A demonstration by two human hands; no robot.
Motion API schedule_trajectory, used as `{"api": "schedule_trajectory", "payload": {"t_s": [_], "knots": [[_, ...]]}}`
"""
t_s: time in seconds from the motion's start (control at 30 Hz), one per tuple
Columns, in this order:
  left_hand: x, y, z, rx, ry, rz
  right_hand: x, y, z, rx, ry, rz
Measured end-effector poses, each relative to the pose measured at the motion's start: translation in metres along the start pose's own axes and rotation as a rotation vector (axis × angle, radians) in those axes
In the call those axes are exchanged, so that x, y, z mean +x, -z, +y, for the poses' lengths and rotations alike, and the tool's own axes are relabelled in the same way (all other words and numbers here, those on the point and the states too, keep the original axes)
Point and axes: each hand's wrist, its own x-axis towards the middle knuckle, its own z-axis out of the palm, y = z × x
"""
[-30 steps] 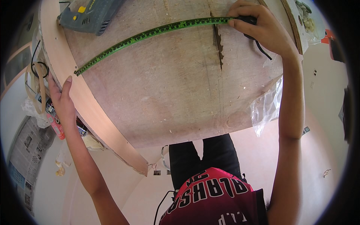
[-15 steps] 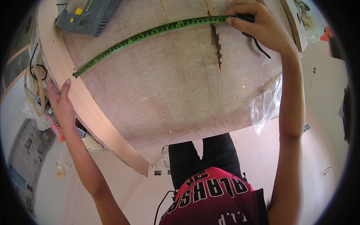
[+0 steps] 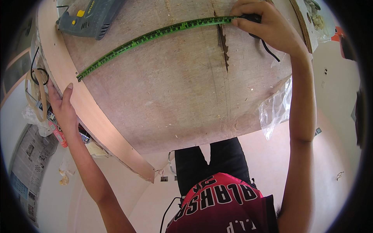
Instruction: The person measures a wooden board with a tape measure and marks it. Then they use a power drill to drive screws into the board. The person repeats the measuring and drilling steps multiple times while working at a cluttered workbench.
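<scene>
A green tape measure [image 3: 151, 35] is drawn out over the worn wooden tabletop [image 3: 163, 93], its blade bowing slightly. At the upper right my right hand [image 3: 268, 29] is closed round its dark case, and a black strap hangs below. The blade's hooked end lies at the inner edge of a pale wooden strip [image 3: 101, 118] that runs along the table's left side. My left hand [image 3: 64, 106] holds that strip at its outer edge, thumb on top and close to the tape's end. Its other fingers are partly hidden down the side.
A grey power tool [image 3: 89, 23] with yellow buttons lies at the upper left of the tabletop. A jagged crack [image 3: 224, 46] crosses the wood under the tape. Clear plastic film [image 3: 276, 110] hangs over the near right edge. Newspaper [image 3: 31, 159] lies on the floor at left.
My right hand and the tape have shifted very slightly to the left at the case end. The hooked end sits a touch lower and further right. My left hand stays on the strip.
</scene>
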Motion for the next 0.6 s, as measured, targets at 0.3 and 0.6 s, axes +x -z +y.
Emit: {"api": "schedule_trajectory", "payload": {"t_s": [0.3, 0.6], "knots": [[-0.001, 0.002, -0.001, 0.007, 0.02, 0.009, 0.0, 0.004, -0.006, 0.042, -0.092, -0.034], [-0.005, -0.004, 0.006, 0.025, 0.064, 0.073, -0.001, 0.006, -0.01, 0.111, -0.146, -0.018]]}}
